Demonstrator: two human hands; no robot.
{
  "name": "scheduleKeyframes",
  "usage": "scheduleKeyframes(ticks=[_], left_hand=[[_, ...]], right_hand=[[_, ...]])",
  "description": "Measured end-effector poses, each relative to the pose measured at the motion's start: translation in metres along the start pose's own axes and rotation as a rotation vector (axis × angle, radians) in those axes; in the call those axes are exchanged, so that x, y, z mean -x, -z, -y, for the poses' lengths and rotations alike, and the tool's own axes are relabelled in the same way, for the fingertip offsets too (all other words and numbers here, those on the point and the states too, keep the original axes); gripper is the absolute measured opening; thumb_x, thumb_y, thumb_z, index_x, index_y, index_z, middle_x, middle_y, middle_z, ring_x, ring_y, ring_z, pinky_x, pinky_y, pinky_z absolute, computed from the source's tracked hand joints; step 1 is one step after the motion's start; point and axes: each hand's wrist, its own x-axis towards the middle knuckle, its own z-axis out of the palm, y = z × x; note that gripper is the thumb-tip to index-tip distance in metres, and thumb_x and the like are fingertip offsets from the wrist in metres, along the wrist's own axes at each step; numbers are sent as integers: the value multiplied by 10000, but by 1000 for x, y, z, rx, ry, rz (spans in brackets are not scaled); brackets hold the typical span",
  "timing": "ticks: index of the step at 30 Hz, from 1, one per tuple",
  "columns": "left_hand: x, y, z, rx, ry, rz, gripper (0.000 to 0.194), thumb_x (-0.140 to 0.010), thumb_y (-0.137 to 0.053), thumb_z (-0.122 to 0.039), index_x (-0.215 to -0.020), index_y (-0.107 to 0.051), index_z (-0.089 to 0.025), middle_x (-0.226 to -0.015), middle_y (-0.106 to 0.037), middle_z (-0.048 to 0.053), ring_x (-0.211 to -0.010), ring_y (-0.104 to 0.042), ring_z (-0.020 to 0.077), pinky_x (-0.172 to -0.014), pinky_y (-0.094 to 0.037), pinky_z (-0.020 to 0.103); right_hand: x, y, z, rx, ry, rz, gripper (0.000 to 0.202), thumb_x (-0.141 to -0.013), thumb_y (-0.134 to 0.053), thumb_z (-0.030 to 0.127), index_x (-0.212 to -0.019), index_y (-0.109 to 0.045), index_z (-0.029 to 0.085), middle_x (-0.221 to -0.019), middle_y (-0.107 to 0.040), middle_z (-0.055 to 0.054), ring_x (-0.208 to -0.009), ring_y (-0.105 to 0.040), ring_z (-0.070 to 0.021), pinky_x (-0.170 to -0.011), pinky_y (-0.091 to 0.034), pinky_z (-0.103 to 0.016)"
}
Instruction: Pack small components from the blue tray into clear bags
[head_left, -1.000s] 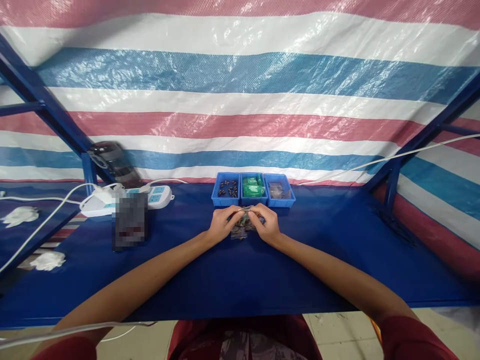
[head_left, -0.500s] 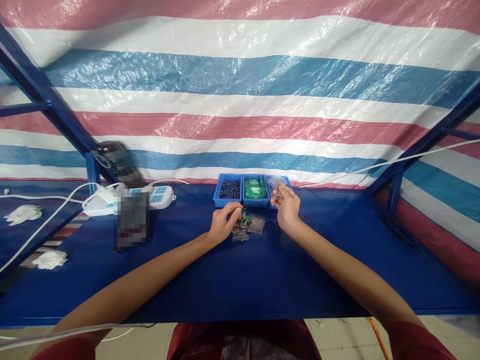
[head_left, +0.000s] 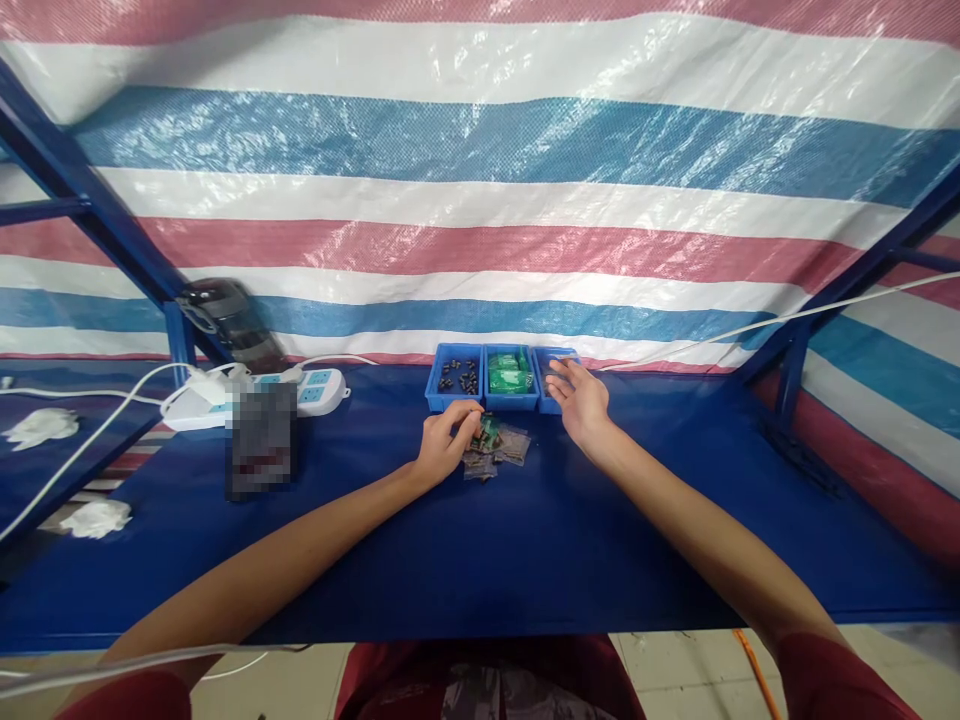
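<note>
Head camera view shows three small blue bins in a row at the far edge of the blue table [head_left: 525,560]. Left bin [head_left: 457,377] contains small dark pieces, loosely scattered. Middle bin [head_left: 510,376] contains bright green packets. Right bin [head_left: 559,376] is largely hidden behind the right hand [head_left: 579,402], which hangs over it with fingers spread and palm open, holding nothing; the bin's contents cannot be told. Left hand [head_left: 445,445] rests on the table, just short of the left bin, its fingers curled and pinched on a small green item [head_left: 489,430] at the edge of a heap of clear packets [head_left: 501,450]. That heap lies on the table touching the left fingertips, between the two hands and just short of the middle bin. Further to the left of the left hand stand a blurred dark object [head_left: 260,440] and a white power strip [head_left: 300,392] with cables.
</note>
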Motion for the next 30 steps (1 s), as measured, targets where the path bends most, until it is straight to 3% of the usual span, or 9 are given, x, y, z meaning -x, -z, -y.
scheduleKeyframes(ticks=[3,6,10,12,14,19,27,30], left_hand=[[0,0,-1,11,4,-9,160,-917,-458,-273,-979,-560,-168,-620,-586,-35,-429,-489,48,-478,-416,161],[0,0,-1,31,6,-19,151,-918,-455,-260,-981,-556,-168,-622,-580,-36,-424,-484,45,-480,-421,161],[0,1,-1,15,7,-40,143,-916,-462,-255,-978,-557,-169,-617,-574,-39,-419,-477,43,-473,-411,162],[0,1,-2,3,14,-49,143,-914,-467,-263,-972,-559,-168,-614,-571,-41,-422,-481,43,-479,-410,165],[0,1,-2,4,20,-50,153,-914,-468,-278,-966,-560,-167,-612,-569,-42,-423,-482,44,-481,-409,167],[-1,1,-4,22,23,-56,180,-916,-465,-310,-960,-562,-166,-601,-569,-41,-407,-467,45,-458,-392,171],[-1,2,-5,0,8,-45,171,-919,-453,-294,-964,-562,-171,-605,-571,-37,-408,-466,48,-462,-397,176],[-1,2,-5,-5,11,-51,155,-916,-463,-282,-958,-561,-170,-603,-566,-40,-417,-470,47,-473,-401,173]], right_hand=[[4,-1,-1,37,16,44,124,-744,-582,196,-866,-591,175,-810,-700,-13,-552,-621,-94,-518,-492,-207],[14,-5,0,181,105,183,173,-697,-611,200,-868,-623,175,-705,-651,21,-459,-543,-71,-433,-411,-190],[32,-9,0,731,271,628,89,-720,-602,233,-749,-654,166,-576,-582,32,-413,-484,-81,-421,-347,-212],[39,-8,-3,1104,347,878,67,-724,-615,205,-700,-665,169,-599,-611,17,-490,-529,-97,-491,-364,-219],[45,-6,-9,1425,389,1023,20,-710,-657,189,-709,-674,178,-637,-637,7,-568,-564,-116,-528,-347,-220],[54,-5,-19,1834,462,1092,70,-750,-660,196,-819,-666,204,-741,-665,-14,-699,-601,-152,-539,-287,-226],[56,-3,-25,1946,553,1140,77,-815,-573,241,-846,-622,191,-831,-672,-55,-748,-614,-190,-544,-285,-242],[56,-2,-25,1909,572,1094,86,-842,-531,240,-858,-600,191,-826,-669,-56,-729,-610,-190,-549,-281,-246]])
